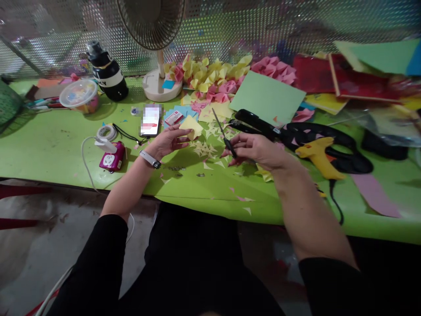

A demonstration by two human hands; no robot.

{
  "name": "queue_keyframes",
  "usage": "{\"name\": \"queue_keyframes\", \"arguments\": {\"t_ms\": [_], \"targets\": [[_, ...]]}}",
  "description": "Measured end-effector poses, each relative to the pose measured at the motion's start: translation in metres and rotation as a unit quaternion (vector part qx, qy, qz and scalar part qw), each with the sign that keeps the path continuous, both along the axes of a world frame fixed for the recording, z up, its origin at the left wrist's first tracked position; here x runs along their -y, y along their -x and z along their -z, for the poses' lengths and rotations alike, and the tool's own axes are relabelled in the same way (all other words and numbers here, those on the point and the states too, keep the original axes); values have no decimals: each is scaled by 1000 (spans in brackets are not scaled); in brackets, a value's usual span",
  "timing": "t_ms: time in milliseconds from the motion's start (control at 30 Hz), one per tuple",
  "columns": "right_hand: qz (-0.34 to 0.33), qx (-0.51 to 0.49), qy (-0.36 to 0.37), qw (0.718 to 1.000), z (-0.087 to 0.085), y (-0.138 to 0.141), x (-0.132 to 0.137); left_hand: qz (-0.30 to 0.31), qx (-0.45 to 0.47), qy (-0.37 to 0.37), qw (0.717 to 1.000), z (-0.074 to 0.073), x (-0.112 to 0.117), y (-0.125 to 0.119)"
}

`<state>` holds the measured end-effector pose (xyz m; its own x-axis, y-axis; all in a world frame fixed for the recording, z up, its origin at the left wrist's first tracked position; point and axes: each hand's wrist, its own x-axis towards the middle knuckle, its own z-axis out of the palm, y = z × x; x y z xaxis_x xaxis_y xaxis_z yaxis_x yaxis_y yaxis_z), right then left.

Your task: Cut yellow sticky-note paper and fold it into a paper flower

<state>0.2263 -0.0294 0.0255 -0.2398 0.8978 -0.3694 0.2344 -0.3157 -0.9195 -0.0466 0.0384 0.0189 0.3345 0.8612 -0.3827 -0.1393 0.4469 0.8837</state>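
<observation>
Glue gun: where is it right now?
On the right of the head view, the yellow glue gun lies between the right hand and the pink paper strip.

A paper-craft workspace: folded paper shapes (213,72) at upper centre, glue gun (318,154) at right, yellow paper (193,127) and cut scraps (204,150) mid-frame.

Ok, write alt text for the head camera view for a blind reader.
A person's left hand holds a pale yellow piece of paper and the right hand a thin-bladed, black-handled tool, over a green table strewn with yellow paper scraps. Behind are folded yellow and pink paper shapes and a beige round fan.
</observation>
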Motion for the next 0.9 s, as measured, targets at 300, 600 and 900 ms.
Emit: {"name": "queue_keyframes", "arguments": {"t_ms": [300,600,900], "targets": [[-27,-54,-7,998,14,14,5,16,52,-19,998,5,6,-2],[-13,-41,-32,999,14,20,5,6,69,-8,998,10,8,-7],[-29,-25,-24,999,18,20,5,19,49,-46,998,15,12,-10]]}}
